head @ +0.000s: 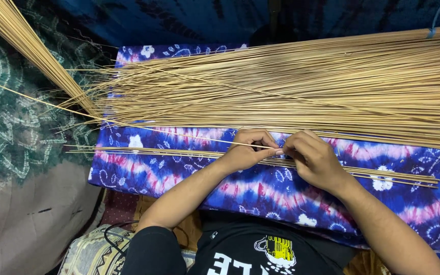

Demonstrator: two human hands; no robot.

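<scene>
My left hand [248, 150] and my right hand [312, 158] meet fingertip to fingertip over a blue and pink tie-dye cloth [260, 191]. Both pinch one long thin straw-coloured stick [143, 128] that runs away to the upper left. A small row of similar sticks [143, 150] lies flat on the cloth under my hands. A big heap of the same sticks [301, 86] lies across the far side of the cloth.
A second bundle of sticks [24, 46] slants in from the top left corner. Green patterned cloth [11, 122] covers the left side. A patterned cushion [90, 252] and a black cable [113, 231] lie by my left elbow.
</scene>
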